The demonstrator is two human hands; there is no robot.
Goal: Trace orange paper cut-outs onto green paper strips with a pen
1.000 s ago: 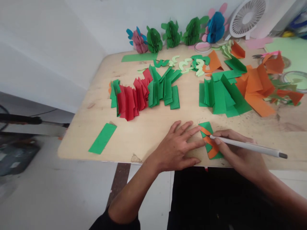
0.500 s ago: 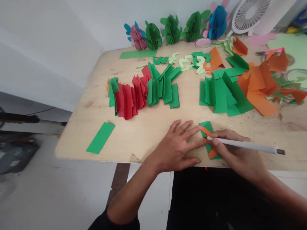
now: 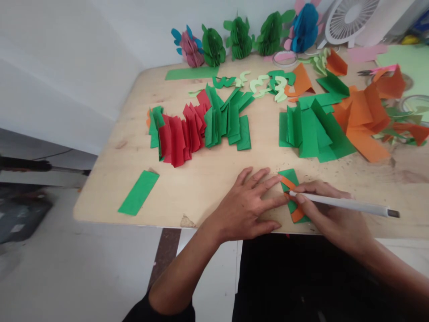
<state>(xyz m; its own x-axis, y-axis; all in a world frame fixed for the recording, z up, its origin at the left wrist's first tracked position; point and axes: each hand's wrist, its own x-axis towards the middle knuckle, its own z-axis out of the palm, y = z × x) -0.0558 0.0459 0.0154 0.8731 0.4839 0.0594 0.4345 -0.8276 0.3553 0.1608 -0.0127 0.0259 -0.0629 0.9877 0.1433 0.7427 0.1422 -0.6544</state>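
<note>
My right hand (image 3: 330,214) is closed around a white pen (image 3: 348,202), its tip down at an orange paper cutout (image 3: 297,213). That cutout lies on a small green paper piece (image 3: 288,175) near the table's front edge. My left hand (image 3: 251,203) lies flat with its fingers spread, and its fingertips reach the left side of the green piece and the cutout. Part of the cutout is hidden by my fingers.
A green paper strip (image 3: 139,193) lies at the left. Folded red papers (image 3: 176,138), green papers (image 3: 311,134) and orange papers (image 3: 365,116) stand across the middle. Behind them are curved cutouts (image 3: 259,85), several paper figures (image 3: 240,40) and a white fan (image 3: 350,20).
Both hands and the pen hold almost the same place. The view has shifted very slightly; nothing was picked up or let go.
</note>
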